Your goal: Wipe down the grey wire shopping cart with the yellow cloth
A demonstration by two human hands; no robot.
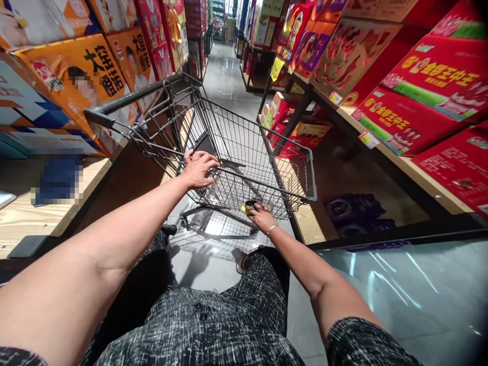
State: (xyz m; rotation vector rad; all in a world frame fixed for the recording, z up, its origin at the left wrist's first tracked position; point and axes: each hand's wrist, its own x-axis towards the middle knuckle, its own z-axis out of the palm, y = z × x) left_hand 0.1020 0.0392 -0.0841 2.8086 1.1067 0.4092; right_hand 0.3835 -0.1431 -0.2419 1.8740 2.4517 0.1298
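A dark wire shopping cart (244, 127) stands sideways in front of me, its handle (131, 96) to the left. My left hand (200, 169) lies over the near top rail, fingers curled across it and thumb on the near side. Lower and to the right, my right hand (262, 217) is closed on a small yellow and black thing (246, 207) by the lower near side of the basket. Its kind is too small and covered to make out. Through the wires the grey floor shows.
Orange and white boxes (72, 76) are stacked on the left shelf, above a wooden ledge (23, 223). Red boxes (438, 76) fill the right shelf, with purple packs (354, 213) below. A tiled aisle (229, 71) runs away beyond the cart.
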